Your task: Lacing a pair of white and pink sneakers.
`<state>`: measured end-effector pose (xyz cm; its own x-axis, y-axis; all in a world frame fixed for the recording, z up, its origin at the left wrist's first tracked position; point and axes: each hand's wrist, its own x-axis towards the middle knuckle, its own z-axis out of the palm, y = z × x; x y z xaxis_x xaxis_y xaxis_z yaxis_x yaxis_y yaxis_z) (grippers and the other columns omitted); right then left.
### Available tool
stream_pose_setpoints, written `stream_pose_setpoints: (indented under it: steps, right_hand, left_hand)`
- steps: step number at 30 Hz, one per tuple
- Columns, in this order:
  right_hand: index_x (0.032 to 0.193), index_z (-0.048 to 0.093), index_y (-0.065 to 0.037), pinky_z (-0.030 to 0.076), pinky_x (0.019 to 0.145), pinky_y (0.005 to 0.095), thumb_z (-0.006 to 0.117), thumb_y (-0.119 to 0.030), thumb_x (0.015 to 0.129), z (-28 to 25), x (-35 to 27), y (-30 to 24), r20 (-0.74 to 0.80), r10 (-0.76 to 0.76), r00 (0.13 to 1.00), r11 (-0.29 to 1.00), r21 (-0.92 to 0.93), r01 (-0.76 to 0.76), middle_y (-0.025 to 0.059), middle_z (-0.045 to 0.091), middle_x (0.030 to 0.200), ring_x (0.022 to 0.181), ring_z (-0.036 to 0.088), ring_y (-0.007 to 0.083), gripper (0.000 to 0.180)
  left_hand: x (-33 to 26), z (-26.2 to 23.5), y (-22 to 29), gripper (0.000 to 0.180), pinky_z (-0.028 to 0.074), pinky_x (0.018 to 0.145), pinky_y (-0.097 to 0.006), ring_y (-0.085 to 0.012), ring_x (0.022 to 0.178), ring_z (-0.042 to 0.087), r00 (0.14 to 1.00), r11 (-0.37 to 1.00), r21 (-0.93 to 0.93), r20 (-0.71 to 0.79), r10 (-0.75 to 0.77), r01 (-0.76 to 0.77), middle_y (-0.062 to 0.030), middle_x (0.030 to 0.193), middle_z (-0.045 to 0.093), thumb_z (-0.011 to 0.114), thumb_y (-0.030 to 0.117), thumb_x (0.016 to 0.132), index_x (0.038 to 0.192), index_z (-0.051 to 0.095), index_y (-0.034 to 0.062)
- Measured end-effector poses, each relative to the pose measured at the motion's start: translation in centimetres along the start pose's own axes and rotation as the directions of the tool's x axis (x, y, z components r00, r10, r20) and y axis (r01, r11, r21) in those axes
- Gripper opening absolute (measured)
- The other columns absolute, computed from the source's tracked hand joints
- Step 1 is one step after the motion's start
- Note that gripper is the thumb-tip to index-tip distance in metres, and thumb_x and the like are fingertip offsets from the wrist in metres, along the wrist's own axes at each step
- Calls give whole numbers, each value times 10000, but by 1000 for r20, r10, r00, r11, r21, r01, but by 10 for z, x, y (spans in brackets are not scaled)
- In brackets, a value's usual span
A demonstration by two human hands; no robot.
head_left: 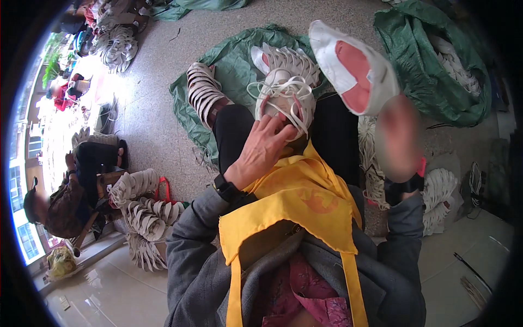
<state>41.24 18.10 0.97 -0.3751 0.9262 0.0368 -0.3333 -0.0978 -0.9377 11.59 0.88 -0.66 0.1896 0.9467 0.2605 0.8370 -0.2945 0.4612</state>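
Between my knees sits a white laced shoe upper (pixel 279 77), its loose white laces looping over the front and pink lining showing inside. My left hand (pixel 262 144) rests on its near end, fingers bent into the opening around the laces. Raised at the right, my right hand (pixel 400 139) is smeared, but it grips the near end of another white shoe upper (pixel 326 44) with a pink inner lining. This second upper is held off the floor, tilted away from me. Beyond the laced one lies a row of nested white uppers (pixel 297 61).
A green sack (pixel 239 49) lies spread under the uppers ahead, with a stack of uppers (pixel 202 90) by my left knee. Another green sack (pixel 400 38) holds more at the far right. Uppers are piled (pixel 144 215) at the left, near a seated person (pixel 68 207).
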Motion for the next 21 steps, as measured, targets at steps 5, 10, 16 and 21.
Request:
stream_pose_setpoints:
  steps: [5,10,16,21]
  right_hand:
    - [1146,651,-29,465,641,219,709,-129,977,57,-27,6,136,-14,991,948,-314,56,-23,645,932,745,569,48,205]
    - [1066,676,-38,532,640,282,810,-81,862,110,-43,16,404,-221,888,672,-596,439,54,675,937,741,670,144,247]
    - [1012,656,-63,572,655,370,837,-150,811,118,-40,53,582,-103,807,536,-651,538,81,650,957,785,710,295,284]
    - [1055,641,-58,580,655,378,811,-165,833,127,-36,54,652,-82,754,401,-670,624,96,627,1056,799,706,303,299]
  left_hand:
    - [4,5,0,394,453,957,-423,-338,1059,529,1000,998,-60,-23,3,-4,-124,1167,549,710,21,779,1152,634,123]
    - [-7,-1,-8,297,522,851,-380,-283,974,605,947,916,-384,-234,-220,117,-128,1059,603,721,-6,849,1128,643,58]
    - [-40,8,-40,189,524,909,-311,-210,1034,620,755,668,-705,-298,-584,239,-140,1106,622,682,-24,915,1029,532,-23]
    - [-16,-9,-22,308,512,938,-356,-265,1075,628,864,915,-351,-377,-334,200,-193,1247,630,748,15,878,1097,534,-15]
